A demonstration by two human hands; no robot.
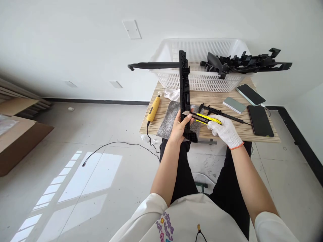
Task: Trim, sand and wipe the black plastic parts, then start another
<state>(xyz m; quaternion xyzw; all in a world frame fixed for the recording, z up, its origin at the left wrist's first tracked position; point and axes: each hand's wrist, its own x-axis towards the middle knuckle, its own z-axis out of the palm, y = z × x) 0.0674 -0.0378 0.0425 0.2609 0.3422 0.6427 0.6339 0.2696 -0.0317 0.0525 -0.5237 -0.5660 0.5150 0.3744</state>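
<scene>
My bare left hand is closed around the lower part of a long black plastic part, which stands upright over the table's front edge. In my right hand, which wears a white knit glove with an orange cuff, is a yellow and black utility knife. Its blade points left and lies across the black part, close by my left thumb. A grey cloth is spread on the table beneath my left hand. Just behind the knife rests a black caliper.
A white plastic basket stands at the table's back. Several black plastic parts lie across its right side, another over its left. A yellow corded rotary tool lies left. Phones and a grey-green slab sit right.
</scene>
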